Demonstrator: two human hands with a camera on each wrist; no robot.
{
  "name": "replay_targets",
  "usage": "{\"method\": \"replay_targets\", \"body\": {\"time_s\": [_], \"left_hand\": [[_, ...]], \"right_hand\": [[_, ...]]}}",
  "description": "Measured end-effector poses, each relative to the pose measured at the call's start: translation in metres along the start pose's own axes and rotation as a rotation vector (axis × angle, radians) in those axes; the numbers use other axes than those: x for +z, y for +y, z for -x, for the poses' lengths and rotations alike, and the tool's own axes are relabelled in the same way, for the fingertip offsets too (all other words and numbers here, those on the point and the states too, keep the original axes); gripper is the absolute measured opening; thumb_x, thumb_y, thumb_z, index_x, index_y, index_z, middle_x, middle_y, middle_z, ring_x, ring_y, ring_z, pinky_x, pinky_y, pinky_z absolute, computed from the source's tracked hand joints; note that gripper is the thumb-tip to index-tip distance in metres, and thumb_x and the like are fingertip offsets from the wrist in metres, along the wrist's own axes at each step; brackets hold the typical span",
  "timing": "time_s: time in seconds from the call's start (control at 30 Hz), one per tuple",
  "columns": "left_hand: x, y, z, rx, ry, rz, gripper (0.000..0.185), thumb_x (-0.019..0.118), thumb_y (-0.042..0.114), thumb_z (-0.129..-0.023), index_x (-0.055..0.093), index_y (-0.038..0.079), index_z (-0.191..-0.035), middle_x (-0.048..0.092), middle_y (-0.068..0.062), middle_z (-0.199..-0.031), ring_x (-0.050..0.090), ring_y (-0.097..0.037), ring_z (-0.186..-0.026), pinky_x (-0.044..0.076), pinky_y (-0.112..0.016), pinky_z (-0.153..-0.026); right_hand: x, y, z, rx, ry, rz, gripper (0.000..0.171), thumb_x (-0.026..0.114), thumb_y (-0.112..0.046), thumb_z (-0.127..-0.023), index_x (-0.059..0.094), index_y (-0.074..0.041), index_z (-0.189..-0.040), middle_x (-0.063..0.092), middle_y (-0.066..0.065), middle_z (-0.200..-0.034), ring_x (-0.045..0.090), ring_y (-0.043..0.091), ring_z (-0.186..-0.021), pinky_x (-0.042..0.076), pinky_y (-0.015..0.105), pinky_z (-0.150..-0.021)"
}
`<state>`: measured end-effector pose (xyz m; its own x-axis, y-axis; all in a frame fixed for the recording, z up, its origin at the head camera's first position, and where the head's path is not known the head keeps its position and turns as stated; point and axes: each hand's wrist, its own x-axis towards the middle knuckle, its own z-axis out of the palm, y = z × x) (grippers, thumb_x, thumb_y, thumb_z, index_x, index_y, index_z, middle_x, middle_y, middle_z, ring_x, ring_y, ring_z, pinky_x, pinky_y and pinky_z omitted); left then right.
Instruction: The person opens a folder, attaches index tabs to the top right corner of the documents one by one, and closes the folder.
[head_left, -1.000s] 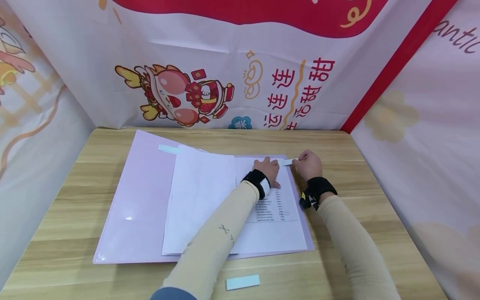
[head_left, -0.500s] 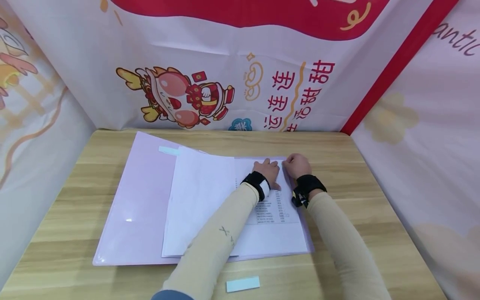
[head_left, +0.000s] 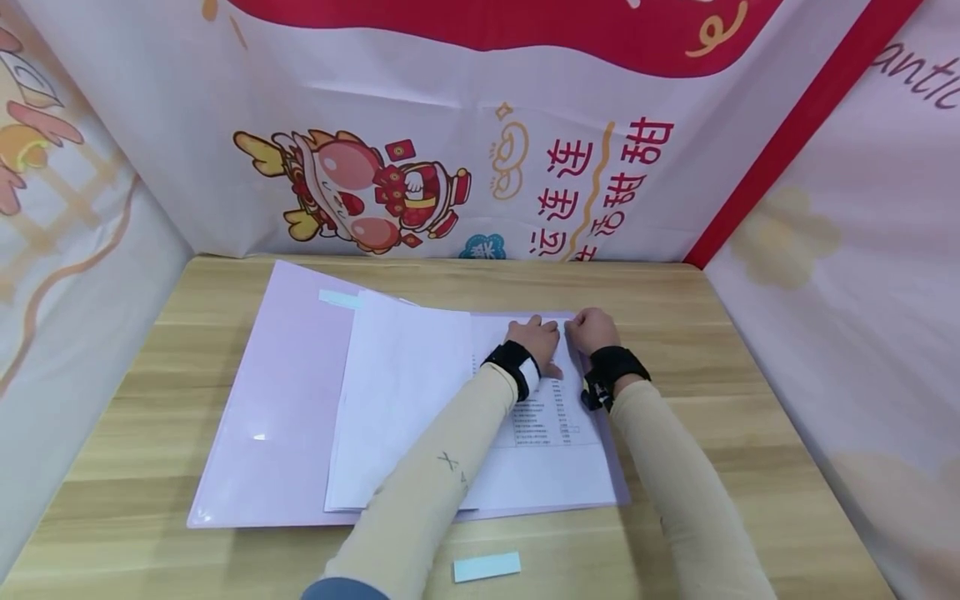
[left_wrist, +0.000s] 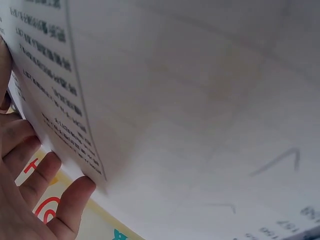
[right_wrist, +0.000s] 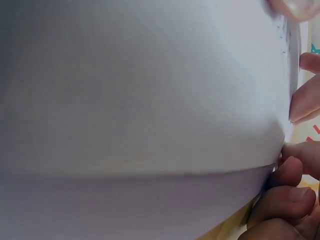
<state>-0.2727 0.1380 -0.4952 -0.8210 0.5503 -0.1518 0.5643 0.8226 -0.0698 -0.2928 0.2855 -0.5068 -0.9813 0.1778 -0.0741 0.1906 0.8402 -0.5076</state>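
My left hand [head_left: 534, 337] presses flat on the printed sheet [head_left: 536, 479], fingers spread near its upper right corner. In the left wrist view its fingers [left_wrist: 75, 200] lie along the paper's edge. My right hand [head_left: 595, 330] is curled at the same corner, by the rim of the lilac folder [head_left: 255, 433]. In the right wrist view, thumb and fingers [right_wrist: 287, 172] pinch at that edge. The pale blue strip that was in this hand is hidden by it now. The folder lies spread on the table, with a blank white page [head_left: 401, 383] turned to the left.
Another pale blue strip [head_left: 339, 298] sticks out at the upper left of the white page. A loose pale strip [head_left: 486, 567] lies on the wooden table [head_left: 720, 367] near the front edge. A printed cloth backdrop [head_left: 420, 67] rises behind and at both sides.
My right hand has moved left, from beyond the folder's edge onto the sheet's corner, covering the pale blue strip. For the last half second both hands have stayed nearly still.
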Motion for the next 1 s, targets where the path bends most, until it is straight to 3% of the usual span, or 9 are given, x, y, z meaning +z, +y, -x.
{"method": "replay_targets", "body": {"time_s": [0.13,0.37,0.8,1.0], "left_hand": [[-0.001,0.000,-0.001,-0.002,0.018,0.001,0.081,0.069,0.072,-0.081,0.060,0.019,-0.142,0.057,0.007,-0.140,0.052,-0.017,-0.123,0.055,-0.046,-0.088],[-0.007,-0.001,0.002,0.001,-0.020,0.013,0.080,0.067,0.070,-0.085,0.057,0.019,-0.146,0.054,0.007,-0.144,0.050,-0.016,-0.126,0.054,-0.045,-0.091],[-0.011,-0.001,0.004,0.012,-0.038,0.004,0.082,0.065,0.070,-0.086,0.054,0.019,-0.149,0.053,0.006,-0.147,0.049,-0.017,-0.129,0.053,-0.046,-0.094],[-0.013,-0.002,0.009,0.022,-0.028,0.001,0.078,0.065,0.070,-0.087,0.056,0.019,-0.146,0.054,0.006,-0.144,0.050,-0.017,-0.127,0.053,-0.045,-0.094]], "right_hand": [[-0.002,0.002,-0.002,0.026,0.006,0.002,0.021,0.060,-0.019,-0.094,0.068,-0.002,-0.083,0.067,0.013,-0.086,0.062,0.030,-0.081,0.045,0.033,-0.066],[-0.004,0.006,-0.003,0.038,0.020,0.020,0.021,0.060,-0.020,-0.093,0.068,-0.002,-0.084,0.068,0.014,-0.088,0.063,0.032,-0.083,0.046,0.035,-0.068],[-0.008,0.001,0.004,-0.047,-0.069,0.042,0.024,0.068,-0.023,-0.095,0.065,-0.006,-0.078,0.065,0.005,-0.077,0.060,0.024,-0.076,0.043,0.030,-0.067],[-0.006,0.002,0.002,-0.028,-0.092,0.026,0.024,0.066,-0.021,-0.095,0.065,-0.006,-0.076,0.063,0.006,-0.077,0.059,0.024,-0.075,0.042,0.029,-0.064]]}}
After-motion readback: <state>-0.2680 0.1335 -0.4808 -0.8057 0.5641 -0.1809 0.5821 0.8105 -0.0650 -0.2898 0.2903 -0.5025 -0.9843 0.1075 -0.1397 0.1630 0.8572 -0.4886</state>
